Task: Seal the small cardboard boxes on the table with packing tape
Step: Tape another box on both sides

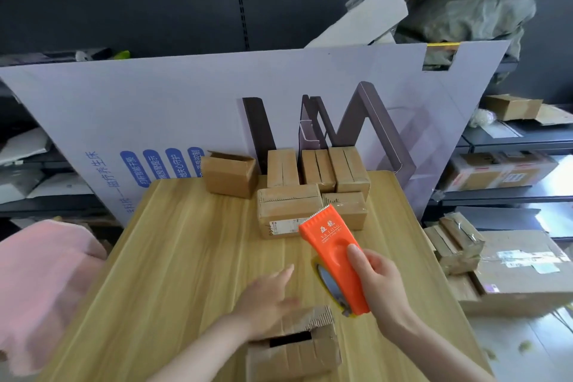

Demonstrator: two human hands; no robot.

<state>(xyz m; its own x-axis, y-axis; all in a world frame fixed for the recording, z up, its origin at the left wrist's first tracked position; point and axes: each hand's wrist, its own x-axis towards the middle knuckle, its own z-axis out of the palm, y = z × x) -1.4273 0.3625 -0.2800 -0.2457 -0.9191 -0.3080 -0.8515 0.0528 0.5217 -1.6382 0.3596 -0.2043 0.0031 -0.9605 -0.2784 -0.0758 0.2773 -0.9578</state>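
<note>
My right hand (379,284) grips an orange tape dispenser (333,253) with a roll of packing tape under it, held above the wooden table (186,257). My left hand (268,299) hovers flat with fingers spread, just over a small cardboard box (297,350) at the near edge whose top flaps are partly open. Several small boxes stand in a group at the far side: taped ones (290,211) in front and upright ones (319,169) behind. One box (231,172) with raised flaps sits at the far left of the group.
A large white printed cardboard sheet (155,108) leans behind the table. Dark shelves with parcels (499,170) fill the right side. A big carton (524,273) and flattened cardboard lie on the floor to the right. A pink cloth (40,282) hangs at the left.
</note>
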